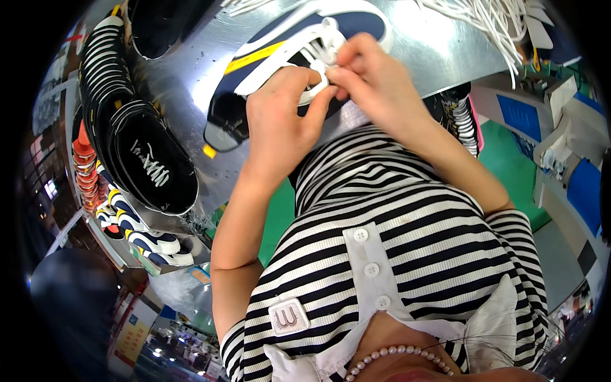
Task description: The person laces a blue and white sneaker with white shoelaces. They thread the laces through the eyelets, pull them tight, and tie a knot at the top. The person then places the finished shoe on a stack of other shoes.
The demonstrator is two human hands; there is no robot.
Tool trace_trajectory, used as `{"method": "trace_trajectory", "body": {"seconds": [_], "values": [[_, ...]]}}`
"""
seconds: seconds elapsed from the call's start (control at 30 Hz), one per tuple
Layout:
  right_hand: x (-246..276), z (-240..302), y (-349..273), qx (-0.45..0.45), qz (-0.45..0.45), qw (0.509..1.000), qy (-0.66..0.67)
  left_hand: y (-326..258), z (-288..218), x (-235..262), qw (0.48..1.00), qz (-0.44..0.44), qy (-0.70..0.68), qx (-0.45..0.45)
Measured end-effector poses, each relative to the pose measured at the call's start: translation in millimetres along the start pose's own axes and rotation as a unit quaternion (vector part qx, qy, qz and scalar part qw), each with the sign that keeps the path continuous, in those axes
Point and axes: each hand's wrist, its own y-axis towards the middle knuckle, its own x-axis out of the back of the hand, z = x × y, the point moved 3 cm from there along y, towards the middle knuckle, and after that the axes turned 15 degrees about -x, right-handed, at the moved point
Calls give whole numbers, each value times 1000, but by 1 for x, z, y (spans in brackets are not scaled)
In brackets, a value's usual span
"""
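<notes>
A navy, white and yellow sneaker (258,60) lies on its side on the metal table, its black heel opening toward the near left. My left hand (280,111) is closed over the tongue area, thumb and fingers pinching a white shoelace (323,75). Close beside it, my right hand (375,83) has its thumb and forefinger pinched together on the same lace. The lace loops between the two hands and runs through the upper eyelets. My fingers hide part of the lacing.
Nested black shoes (156,159) stand in a row along the table's left edge. A bundle of loose white laces (487,28) hangs over the far right edge of the metal table (445,60). More navy-and-white shoes (143,235) sit on a lower shelf at left.
</notes>
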Motion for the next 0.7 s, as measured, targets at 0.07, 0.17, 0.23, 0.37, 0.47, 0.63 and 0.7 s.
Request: {"method": "trace_trajectory", "body": {"seconds": [0.07,0.17,0.23,0.37,0.47,0.63,0.7], "values": [[-6,-1,0,46,-44,995,-77,-7,0,-5,999,-20,26,-22],[5,0,-4,63,7,991,-119,-11,-3,-2,998,-14,59,-30],[32,15,-15,67,76,978,-182,-12,-6,6,993,-10,99,-67],[86,20,-8,179,-56,977,-104,-20,-6,12,981,-29,166,-100],[37,61,-11,321,81,940,-82,-20,-9,7,977,-30,175,-119],[-4,51,0,376,-8,839,-394,-22,-9,10,973,-34,191,-124],[-5,53,6,346,8,842,-415,-24,-8,8,973,-37,191,-125]]}}
